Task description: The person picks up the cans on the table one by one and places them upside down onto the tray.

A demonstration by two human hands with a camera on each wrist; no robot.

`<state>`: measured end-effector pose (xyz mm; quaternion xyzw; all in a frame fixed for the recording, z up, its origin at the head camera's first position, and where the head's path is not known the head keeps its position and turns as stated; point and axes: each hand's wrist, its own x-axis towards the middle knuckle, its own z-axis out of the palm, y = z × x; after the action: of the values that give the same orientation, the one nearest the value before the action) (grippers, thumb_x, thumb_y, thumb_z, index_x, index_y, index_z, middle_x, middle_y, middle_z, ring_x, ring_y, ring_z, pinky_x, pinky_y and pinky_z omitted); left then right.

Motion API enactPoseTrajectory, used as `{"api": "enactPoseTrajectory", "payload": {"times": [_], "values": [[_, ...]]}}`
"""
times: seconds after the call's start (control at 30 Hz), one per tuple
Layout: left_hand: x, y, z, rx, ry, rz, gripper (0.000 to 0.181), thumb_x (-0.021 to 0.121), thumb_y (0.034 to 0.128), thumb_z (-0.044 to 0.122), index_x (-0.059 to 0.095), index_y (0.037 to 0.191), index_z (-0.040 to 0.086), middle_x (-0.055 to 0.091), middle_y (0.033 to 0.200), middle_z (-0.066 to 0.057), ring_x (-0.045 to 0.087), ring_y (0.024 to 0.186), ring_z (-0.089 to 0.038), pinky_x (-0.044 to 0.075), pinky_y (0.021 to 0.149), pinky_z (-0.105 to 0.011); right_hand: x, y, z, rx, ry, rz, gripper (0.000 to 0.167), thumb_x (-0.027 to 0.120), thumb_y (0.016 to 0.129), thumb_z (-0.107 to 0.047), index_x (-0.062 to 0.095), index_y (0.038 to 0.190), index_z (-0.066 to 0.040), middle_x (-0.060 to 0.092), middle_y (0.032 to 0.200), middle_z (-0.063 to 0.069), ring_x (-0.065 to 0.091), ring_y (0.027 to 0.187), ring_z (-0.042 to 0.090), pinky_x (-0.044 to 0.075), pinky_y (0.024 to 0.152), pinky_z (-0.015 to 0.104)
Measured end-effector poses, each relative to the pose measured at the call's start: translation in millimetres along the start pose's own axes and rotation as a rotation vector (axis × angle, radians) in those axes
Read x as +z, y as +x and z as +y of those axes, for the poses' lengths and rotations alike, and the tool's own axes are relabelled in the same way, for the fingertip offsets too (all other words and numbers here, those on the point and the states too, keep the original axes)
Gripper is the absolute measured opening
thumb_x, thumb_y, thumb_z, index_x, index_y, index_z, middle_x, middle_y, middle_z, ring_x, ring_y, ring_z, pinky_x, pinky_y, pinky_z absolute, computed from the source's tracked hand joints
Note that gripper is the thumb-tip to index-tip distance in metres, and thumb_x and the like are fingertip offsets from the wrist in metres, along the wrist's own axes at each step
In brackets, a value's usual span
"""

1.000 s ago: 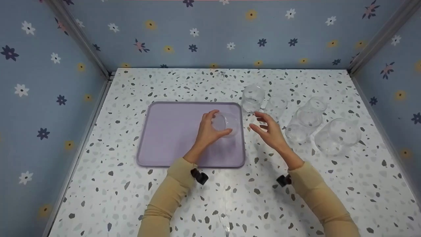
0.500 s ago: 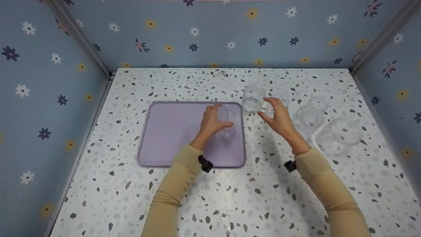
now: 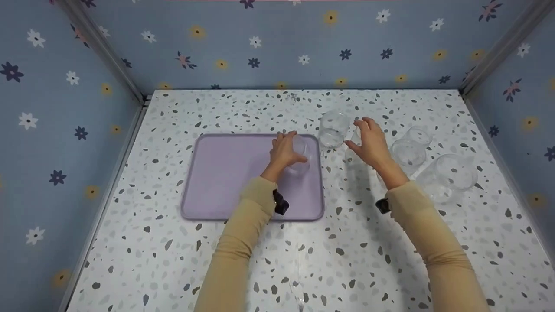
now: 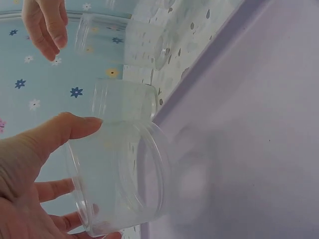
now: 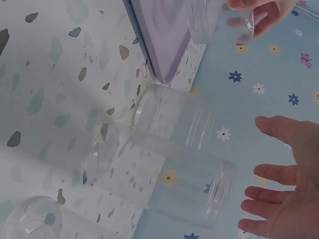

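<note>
Lilac and flat, the tray [image 3: 230, 177] lies on the speckled table [image 3: 338, 268], and the left hand [image 3: 283, 151] grips a clear jar [image 4: 114, 174] over its far right part, thumb and fingers around the upper end; I cannot tell whether the base touches. Farther right, the right hand [image 3: 373, 144] is spread wide near a second clear jar [image 5: 167, 177], a third clear jar [image 3: 333, 130] just left of that one, more clear containers [image 3: 409, 152] on the right

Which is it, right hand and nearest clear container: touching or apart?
Apart: the right wrist view shows blue flowered wall through a gap between the right hand and the nearest clear container.
</note>
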<state>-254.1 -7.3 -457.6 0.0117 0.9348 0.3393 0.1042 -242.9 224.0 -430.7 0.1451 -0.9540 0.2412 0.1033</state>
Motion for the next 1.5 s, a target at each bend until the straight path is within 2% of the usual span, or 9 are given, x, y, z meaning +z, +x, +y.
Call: {"api": "enactPoseTrajectory", "payload": {"times": [0.1, 0.27, 0.47, 0.73, 1.0, 1.3, 1.5], "values": [[-0.7, 5.0, 1.1, -0.021, 0.016, -0.004, 0.085, 0.080, 0.0611, 0.023, 0.038, 0.135, 0.017, 0.034, 0.129, -0.014, 0.034, 0.113, -0.029, 0.036, 0.086, -0.046, -0.3, 5.6, 1.0, 0.048, -0.043, -0.029, 0.056, 0.065, 0.080, -0.021, 0.042, 0.124, 0.005, 0.032, 0.130, 0.028, 0.028, 0.120, 0.041, 0.018, 0.097, 0.054], [0.0, 13.1, 4.7, -0.027, 0.059, -0.009, 0.085, 0.080, 0.0614, 0.022, 0.037, 0.135, 0.016, 0.033, 0.129, -0.014, 0.032, 0.115, -0.028, 0.034, 0.088, -0.046, -3.0, 16.0, 3.5, 0.156, -0.114, -0.128, 0.064, 0.065, 0.080, -0.027, 0.037, 0.130, 0.001, 0.024, 0.134, 0.027, 0.020, 0.123, 0.042, 0.012, 0.096, 0.060], [2.5, 20.5, 10.1, -0.030, 0.103, -0.014, 0.083, 0.079, 0.0623, 0.021, 0.037, 0.135, 0.018, 0.036, 0.124, -0.012, 0.032, 0.114, -0.026, 0.033, 0.089, -0.045, -6.4, 26.1, 5.5, 0.235, -0.155, -0.242, 0.071, 0.067, 0.078, -0.031, 0.034, 0.132, 0.000, 0.019, 0.135, 0.029, 0.018, 0.122, 0.045, 0.014, 0.094, 0.062], [3.6, 27.6, 9.7, -0.018, 0.116, -0.020, 0.085, 0.079, 0.0599, 0.017, 0.038, 0.134, 0.016, 0.036, 0.124, -0.013, 0.032, 0.113, -0.026, 0.033, 0.089, -0.046, -10.3, 33.7, 6.2, 0.286, -0.174, -0.328, 0.078, 0.070, 0.074, -0.031, 0.032, 0.134, -0.001, 0.021, 0.133, 0.030, 0.024, 0.117, 0.049, 0.022, 0.089, 0.062], [5.4, 35.2, 7.6, 0.016, 0.149, -0.046, 0.085, 0.079, 0.0624, 0.020, 0.035, 0.136, 0.018, 0.034, 0.128, -0.013, 0.030, 0.118, -0.028, 0.031, 0.092, -0.047, -16.4, 38.1, 6.2, 0.329, -0.218, -0.408, 0.079, 0.070, 0.074, -0.031, 0.030, 0.133, 0.004, 0.026, 0.129, 0.032, 0.030, 0.111, 0.051, 0.030, 0.085, 0.061], [8.0, 38.8, 7.8, 0.013, 0.182, -0.055, 0.085, 0.080, 0.0615, 0.018, 0.037, 0.135, 0.017, 0.035, 0.128, -0.013, 0.031, 0.117, -0.028, 0.032, 0.092, -0.046, -18.4, 38.4, 10.1, 0.325, -0.197, -0.440, 0.072, 0.069, 0.075, -0.024, 0.033, 0.129, 0.008, 0.032, 0.123, 0.033, 0.036, 0.108, 0.049, 0.034, 0.083, 0.061], [8.9, 39.9, 8.1, 0.004, 0.202, -0.069, 0.085, 0.080, 0.0614, 0.018, 0.037, 0.135, 0.017, 0.035, 0.127, -0.013, 0.032, 0.116, -0.027, 0.032, 0.092, -0.046, -17.3, 38.4, 11.7, 0.312, -0.203, -0.440, 0.070, 0.068, 0.076, -0.023, 0.033, 0.128, 0.010, 0.035, 0.122, 0.033, 0.040, 0.107, 0.046, 0.036, 0.084, 0.057]]}}
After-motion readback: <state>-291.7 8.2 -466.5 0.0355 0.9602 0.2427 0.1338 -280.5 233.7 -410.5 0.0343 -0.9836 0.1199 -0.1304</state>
